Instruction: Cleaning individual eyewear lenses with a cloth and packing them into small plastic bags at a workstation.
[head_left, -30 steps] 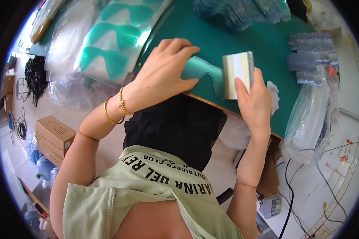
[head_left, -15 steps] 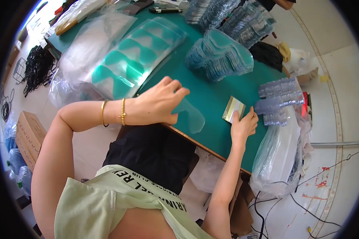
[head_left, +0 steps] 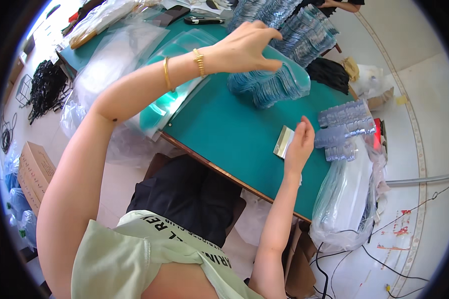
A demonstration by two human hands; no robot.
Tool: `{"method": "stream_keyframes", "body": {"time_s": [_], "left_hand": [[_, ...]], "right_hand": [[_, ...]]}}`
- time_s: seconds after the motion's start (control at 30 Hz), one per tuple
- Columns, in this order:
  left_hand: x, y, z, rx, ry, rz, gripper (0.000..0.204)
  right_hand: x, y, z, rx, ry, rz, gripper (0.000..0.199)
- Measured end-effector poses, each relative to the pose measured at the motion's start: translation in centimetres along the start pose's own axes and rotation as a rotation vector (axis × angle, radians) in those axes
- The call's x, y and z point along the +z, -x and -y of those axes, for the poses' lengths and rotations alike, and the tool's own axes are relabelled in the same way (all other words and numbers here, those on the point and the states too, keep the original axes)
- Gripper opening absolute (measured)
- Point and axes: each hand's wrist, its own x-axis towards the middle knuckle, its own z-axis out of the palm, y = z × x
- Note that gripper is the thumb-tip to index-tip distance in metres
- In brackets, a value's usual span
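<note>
My left hand [head_left: 247, 47] is over the near stack of clear, bluish curved plastic pieces [head_left: 282, 87] at the back of the table. Its thumb and forefinger are spread apart, and I make out nothing held between them. My right hand [head_left: 301, 142] is lower on the table, fingers stretched out and close together. It partly covers a small rectangular pad [head_left: 283, 141] with a pale, yellowish, shiny top, lying flat beside the fingers. Whether the palm touches the pad is hidden.
Clear sheets with green showing through [head_left: 157, 107] lie to the left. More plastic stacks [head_left: 304, 37] stand behind. A black cutter knife [head_left: 203, 20] lies at the far edge. Right of my hand are clear pieces [head_left: 346, 122] and a plastic bag [head_left: 341, 209]. Another person's arm [head_left: 341, 5] shows at the back.
My left hand has moved up and away from the front edge to the stack; the loose clear piece it held there is gone from that spot. My right fingers have come off the pad's side and straightened.
</note>
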Motion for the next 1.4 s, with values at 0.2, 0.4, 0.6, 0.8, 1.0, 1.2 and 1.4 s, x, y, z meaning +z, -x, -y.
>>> {"method": "stream_keyframes", "body": {"time_s": [0.2,0.4,0.6,0.8,1.0,1.2,1.4], "left_hand": [[4.6,1.3,0.8,-0.567,0.966,-0.525,0.056],[6.3,2.1,1.3,-0.621,1.028,-0.279,0.066],[3.2,5.9,2.6,-0.630,1.073,-0.084,0.076],[7.1,2.8,0.2,-0.762,1.391,-0.291,0.076],[6.7,2.9,2.1,-0.984,1.266,-0.354,0.073],[7.0,1.5,1.1,-1.011,1.506,-0.314,0.062],[8.1,1.5,0.1,-1.025,1.381,-0.338,0.068]], "right_hand": [[3.4,-6.0,1.8,0.018,-0.739,-0.132,0.081],[5.5,-7.7,0.7,-0.011,-0.946,0.030,0.057],[2.9,-6.2,-1.4,0.096,-0.847,0.004,0.058],[8.4,-7.8,2.3,-0.027,-0.970,-0.104,0.066],[6.7,-8.0,1.6,-0.043,-0.901,0.030,0.074],[8.8,-9.4,1.8,-0.012,-0.881,0.058,0.079],[9.3,-9.5,1.0,0.004,-0.809,-0.034,0.081]]}}
